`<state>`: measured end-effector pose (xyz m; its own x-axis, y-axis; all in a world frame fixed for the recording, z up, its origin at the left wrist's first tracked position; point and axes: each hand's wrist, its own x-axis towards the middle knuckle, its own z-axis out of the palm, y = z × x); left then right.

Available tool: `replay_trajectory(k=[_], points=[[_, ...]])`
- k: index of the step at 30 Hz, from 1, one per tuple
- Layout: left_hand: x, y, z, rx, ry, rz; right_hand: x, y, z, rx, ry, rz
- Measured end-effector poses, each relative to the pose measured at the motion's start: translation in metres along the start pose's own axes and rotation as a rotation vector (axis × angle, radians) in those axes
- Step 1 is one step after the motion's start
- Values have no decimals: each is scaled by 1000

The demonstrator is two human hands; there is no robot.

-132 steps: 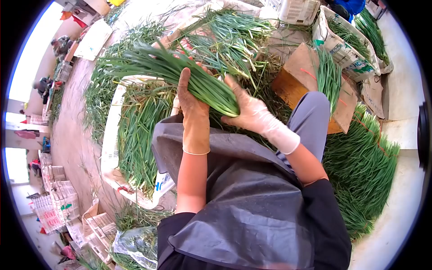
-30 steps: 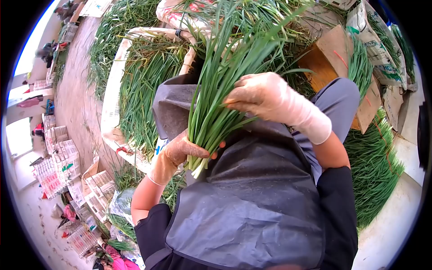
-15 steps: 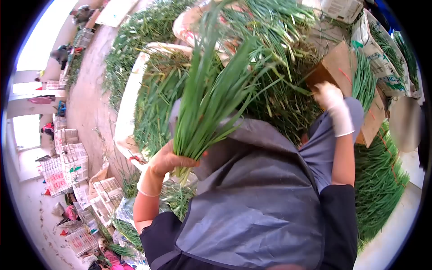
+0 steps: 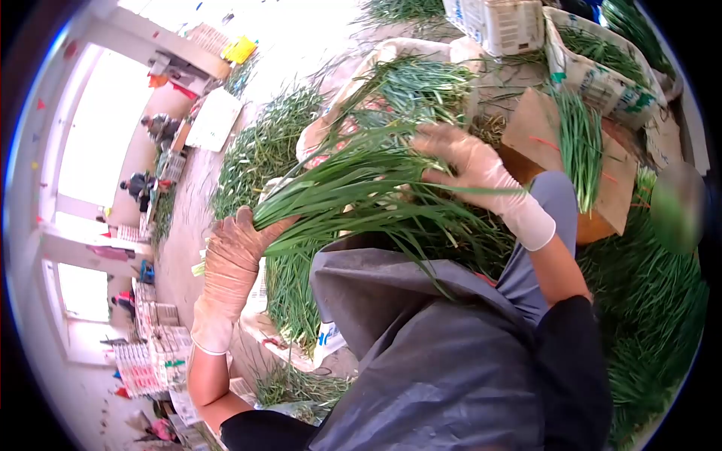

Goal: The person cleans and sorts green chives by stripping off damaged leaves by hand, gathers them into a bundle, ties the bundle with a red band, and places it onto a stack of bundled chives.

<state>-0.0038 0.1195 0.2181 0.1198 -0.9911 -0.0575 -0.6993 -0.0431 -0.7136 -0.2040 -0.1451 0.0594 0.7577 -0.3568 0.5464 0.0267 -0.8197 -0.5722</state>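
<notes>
My left hand [image 4: 235, 259], in a thin pale glove, is closed around the stem end of a bunch of green chives [image 4: 342, 197]. The bunch lies nearly level, its long leaves fanning out to the right over my dark apron [image 4: 444, 346]. Pale stem ends stick out on the far side of the fist. At the leaf tips is my right hand [image 4: 475, 174], gloved too, with fingers stretched and thumb apart. A few leaves pass by its palm and thumb; whether it touches them I cannot tell.
On the right, a tied chive bundle [image 4: 581, 150] lies on a cardboard box [image 4: 530, 124]. Lined crates of greens [image 4: 429, 86] stand ahead, and another white crate [image 4: 602, 71] is at back right. Loose chives [image 4: 647, 323] are heaped at lower right. Other people [image 4: 139, 188] sit far left.
The chive bunch has swung from upright to nearly level, as my left hand moved left and up. My right hand has come from beside the box to the leaf tips. The view has shifted.
</notes>
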Motion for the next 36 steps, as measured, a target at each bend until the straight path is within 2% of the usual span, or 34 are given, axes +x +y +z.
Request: replay_trajectory(k=[1, 3, 4, 6, 7, 8, 9, 10, 11, 12, 13, 14, 15, 16, 17, 18, 19, 20, 21, 22, 24, 25, 27, 28, 29, 30, 31, 32, 33, 34, 35, 36], points=[[6, 1, -3, 26, 5, -17, -7, 12, -4, 38, 240, 88], [21, 1, -16, -29, -11, -15, -27, 29, -31, 237, 507, 490], [30, 3, -22, -99, 36, -30, -38, 29, -44, 223, 523, 496], [49, 4, -33, -211, 107, -25, -70, 15, -70, 246, 1025, 376], [61, 6, -35, -211, 125, -9, -79, 1, -73, 383, 1144, 360], [75, 8, -37, -297, 148, -43, -90, -13, -69, 241, 1138, 320], [91, 11, -41, -385, 170, -70, -93, -29, -59, 546, 1017, 124], [111, 17, -49, -516, 163, -61, -99, -49, -49, 889, 693, 337], [133, 28, -53, -646, 209, -78, -93, -63, -51, 573, 282, 461], [154, 42, -59, -816, 258, -74, -81, -61, -35, 625, 120, 445], [178, 60, -66, -993, 297, -55, -70, -51, -12, 692, 110, 467], [198, 83, -77, -1244, 279, -4, -51, -31, -13, 830, 7, 285], [222, 104, -79, -1302, 409, 166, -28, 26, 27, 993, 81, 35], [240, 128, -92, -1534, 347, 176, -12, 33, -15, 1412, 66, 474], [252, 155, -107, -1759, 269, 167, -10, 41, -43, 949, 328, 570], [265, 179, -125, -1645, 307, 186, -15, 40, -85, 992, 551, 526], [301, 196, -114, -1594, 285, 354, -13, 59, -111, 988, 678, 444], [305, 222, -144, -1822, 329, 223, -22, 45, -148, 879, 851, 500], [323, 239, -157, -2057, 362, 300, -28, 50, -172, 875, 848, 524], [367, 250, -155, -1981, 243, 349, -31, 68, -197, 729, 898, 495], [390, 275, -175, -2344, 47, 735, -37, 115, -241, 429, 958, 431], [412, 285, -174, -2191, -55, 792, -43, 124, -253, 283, 972, 391], [419, 310, -171, -2138, -233, 850, -64, 136, -271, 294, 852, 698], [401, 316, -178, -2067, -136, 715, -81, 156, -265, 326, 856, 657], [406, 320, -162, -2082, -154, 705, -99, 179, -254, 356, 864, 613], [413, 323, -133, -2053, -247, 679, -114, 200, -243, 4, 693, 1118], [417, 323, -106, -2019, -338, 647, -140, 205, -228, 19, 577, 1013], [412, 319, -82, -2041, -369, 539, -168, 243, -195, -87, 551, 1141], [404, 312, -59, -2058, -401, 421, -186, 244, -163, -252, 527, 1205], [395, 300, -33, -2058, -499, 317, -195, 244, -138, -259, 368, 1476], [381, 281, -5, -2037, -590, 182, -227, 267, -98, -682, 183, 1442], [361, 259, 21, -1890, -610, 148, -223, 251, -103, -515, 220, 1444]])
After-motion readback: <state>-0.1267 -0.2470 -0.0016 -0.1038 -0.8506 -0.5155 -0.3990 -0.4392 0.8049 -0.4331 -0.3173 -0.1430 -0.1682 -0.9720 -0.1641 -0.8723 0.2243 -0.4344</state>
